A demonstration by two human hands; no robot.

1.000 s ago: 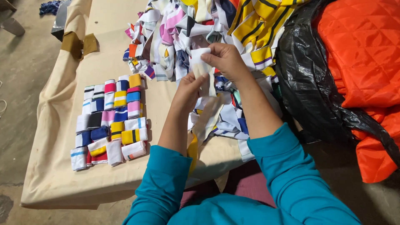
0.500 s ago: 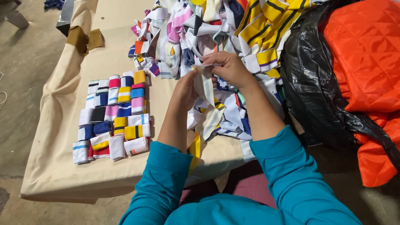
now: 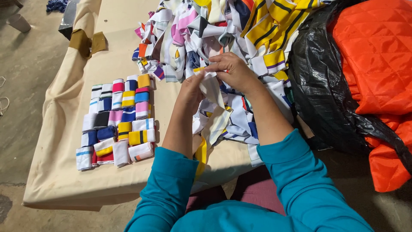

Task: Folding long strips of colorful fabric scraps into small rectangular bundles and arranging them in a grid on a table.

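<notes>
Head view: worktop (image 3: 64, 172) covered w/ a cream cloth, creased and draped over the edges, standing on a bare grey concrete floor (image 3: 25, 64). Landmark = the folded-strip grid (image 3: 116, 120), laid flat on the cloth in neat rows: small rectangular knit pieces, striped in white, blue, pink, yellow, black, red.

Right of the grid, further back: big loose heap of ribbed fabric strips (image 3: 214, 30), tangled, same colours, soft and floppy. Far right of the grid: crinkled glossy black plastic bag (image 3: 326, 86), and past it an orange quilted fabric (image 3: 377, 56) w/ diamond stitching. Behind the grid, at the worktop's far left corner: brown cardboard scraps (image 3: 88, 42). Pale cup (image 3: 19, 22) on the floor, well behind and left.

Just right of the grid, both hands are up over the heap's near edge. Left hand (image 3: 191, 90) and right hand (image 3: 231, 68) each pinch closed on one white strip (image 3: 211, 88), fingers curled round its top; strip hangs limp btw them, tail dropping toward the worktop edge. Teal sleeves (image 3: 296, 180) on both arms.
</notes>
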